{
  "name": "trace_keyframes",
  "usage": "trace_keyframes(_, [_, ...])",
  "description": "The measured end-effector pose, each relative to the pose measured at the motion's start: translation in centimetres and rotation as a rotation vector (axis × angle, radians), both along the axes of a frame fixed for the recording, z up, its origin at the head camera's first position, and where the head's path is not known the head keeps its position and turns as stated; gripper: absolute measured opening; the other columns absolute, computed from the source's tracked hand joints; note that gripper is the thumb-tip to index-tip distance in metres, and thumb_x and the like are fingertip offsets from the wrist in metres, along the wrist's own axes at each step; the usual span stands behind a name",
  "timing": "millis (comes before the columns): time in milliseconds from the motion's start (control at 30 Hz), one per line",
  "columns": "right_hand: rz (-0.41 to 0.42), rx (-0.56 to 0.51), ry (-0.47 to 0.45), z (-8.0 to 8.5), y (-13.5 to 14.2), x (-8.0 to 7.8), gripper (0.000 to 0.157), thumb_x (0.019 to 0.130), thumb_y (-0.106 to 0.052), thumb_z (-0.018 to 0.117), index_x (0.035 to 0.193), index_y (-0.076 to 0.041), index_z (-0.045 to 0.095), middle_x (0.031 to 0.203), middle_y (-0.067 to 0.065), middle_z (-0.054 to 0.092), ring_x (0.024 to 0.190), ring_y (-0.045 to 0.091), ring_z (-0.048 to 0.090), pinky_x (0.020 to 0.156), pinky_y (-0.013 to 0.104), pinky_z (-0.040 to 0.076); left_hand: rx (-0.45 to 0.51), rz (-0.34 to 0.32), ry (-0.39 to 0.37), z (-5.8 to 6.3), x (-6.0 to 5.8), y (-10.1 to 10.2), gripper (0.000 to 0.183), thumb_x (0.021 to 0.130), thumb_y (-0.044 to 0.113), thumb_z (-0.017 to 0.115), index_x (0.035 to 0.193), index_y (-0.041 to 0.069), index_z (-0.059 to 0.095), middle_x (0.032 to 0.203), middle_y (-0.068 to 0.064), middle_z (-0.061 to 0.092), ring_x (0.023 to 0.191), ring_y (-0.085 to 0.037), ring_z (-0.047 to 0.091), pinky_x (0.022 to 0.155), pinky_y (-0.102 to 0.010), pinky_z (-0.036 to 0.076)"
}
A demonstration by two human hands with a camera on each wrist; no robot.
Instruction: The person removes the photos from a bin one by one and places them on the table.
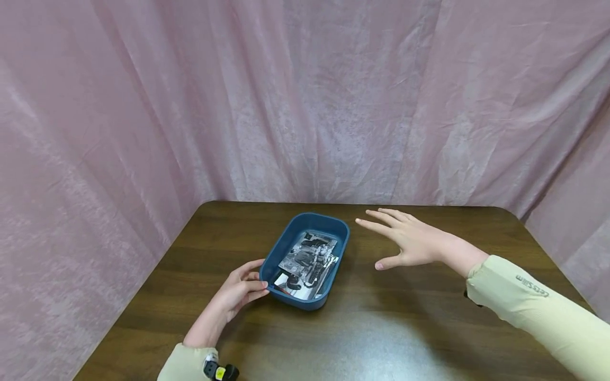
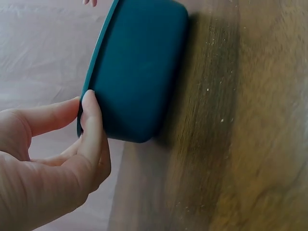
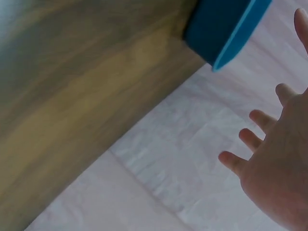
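A blue rectangular plastic bin [image 1: 281, 248] with rounded corners is on the brown table, and several black-and-white printed pictures [image 1: 310, 259] lie inside it, partly overlapping. My left hand [image 1: 240, 290] pinches the bin's rim at its near left corner. In the left wrist view the left thumb and fingers [image 2: 91, 115] close over that rim, with the bin's outer wall [image 2: 139, 72] beyond them. To the right of the bin, my right hand [image 1: 407, 238] hovers above the table with its fingers spread and nothing in it. The right wrist view shows that hand [image 3: 279, 163] apart from the bin [image 3: 221, 33].
The wooden table [image 1: 405, 328] reaches back to a pink velvet curtain [image 1: 333, 106], which hangs along its far edge and sides. Light glares off the tabletop near the front. A small black device [image 1: 221, 372] is strapped at the left wrist.
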State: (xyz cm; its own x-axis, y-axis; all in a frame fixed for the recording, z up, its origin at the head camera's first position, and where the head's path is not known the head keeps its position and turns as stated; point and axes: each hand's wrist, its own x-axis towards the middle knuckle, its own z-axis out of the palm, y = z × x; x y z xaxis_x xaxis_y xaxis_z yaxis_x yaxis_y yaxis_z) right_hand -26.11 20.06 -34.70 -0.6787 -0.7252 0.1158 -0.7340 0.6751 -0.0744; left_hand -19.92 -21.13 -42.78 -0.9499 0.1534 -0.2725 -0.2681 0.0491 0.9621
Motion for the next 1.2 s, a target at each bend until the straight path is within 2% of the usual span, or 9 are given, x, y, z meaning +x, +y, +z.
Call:
trace_keyframes(200, [0.017,-0.040,-0.082,1.3,-2.7,-1.5,0.093,0.081,-0.066,0.067,0.157,-0.033,0.024,0.163,0.007,0.028,0.149,0.035,0.025,0.114,0.064,0.030,0.004,0.033,0.028,-0.2,1.2,0.4,0.062,0.092,-0.003,0.059,0.149,0.002,0.037,0.096,-0.005,0.050,0.081,-0.013,0.065,0.081,-0.026,0.060])
trace_keyframes(367, [0.056,-0.091,-0.184,2.0,-5.2,-2.5,0.093,0.081,-0.062,0.069,0.157,-0.028,0.027,0.162,0.008,0.029,0.148,0.034,0.028,0.115,0.060,0.032,0.027,0.053,0.009,-0.3,2.1,0.5,0.064,0.090,-0.005,0.060,0.149,0.004,0.037,0.096,-0.004,0.049,0.081,-0.013,0.064,0.081,-0.026,0.060])
trace_keyframes(567, [0.034,-0.106,-0.338,2.6,-8.2,-4.3,0.090,0.083,-0.057,0.071,0.156,-0.026,0.028,0.161,0.005,0.032,0.149,0.032,0.026,0.120,0.056,0.027,0.044,-0.005,-0.010,-0.3,2.7,-0.1,0.072,0.089,-0.005,0.062,0.152,0.003,0.030,0.094,-0.003,0.046,0.080,-0.012,0.065,0.083,-0.027,0.060])
trace_keyframes(733, [0.005,-0.135,-0.435,2.7,-10.5,-6.0,0.083,0.084,-0.053,0.072,0.152,-0.020,0.039,0.154,0.007,0.044,0.144,0.031,0.039,0.117,0.050,0.036,0.025,-0.056,-0.027,-0.1,3.0,-0.1,0.076,0.087,-0.003,0.065,0.153,0.004,0.026,0.097,-0.005,0.043,0.082,-0.014,0.064,0.084,-0.030,0.060])
trace_keyframes(967, [-0.031,-0.227,-0.558,2.0,-14.4,-7.4,0.069,0.085,-0.050,0.072,0.143,-0.020,0.051,0.143,0.005,0.056,0.133,0.024,0.052,0.112,0.042,0.044,0.034,-0.058,0.003,-0.1,3.5,0.1,0.077,0.084,-0.006,0.064,0.150,0.001,0.026,0.109,-0.012,0.045,0.082,-0.013,0.066,0.084,-0.032,0.060])
trace_keyframes(1067, [-0.030,-0.291,-0.581,1.1,-16.1,-7.6,0.063,0.086,-0.047,0.072,0.139,-0.018,0.055,0.140,0.003,0.059,0.131,0.022,0.054,0.111,0.040,0.045,0.021,-0.078,0.009,0.1,3.6,0.1,0.079,0.082,-0.005,0.065,0.149,0.000,0.024,0.104,-0.010,0.046,0.082,-0.013,0.065,0.083,-0.031,0.060])
trace_keyframes(1200, [-0.030,-0.373,-0.607,-0.4,-17.9,-7.1,0.058,0.087,-0.045,0.071,0.138,-0.020,0.057,0.139,0.002,0.060,0.132,0.023,0.054,0.110,0.041,0.045,0.000,-0.148,0.001,0.3,3.8,-0.1,0.086,0.081,-0.001,0.068,0.151,0.003,0.020,0.096,-0.006,0.047,0.083,-0.015,0.064,0.085,-0.033,0.059])
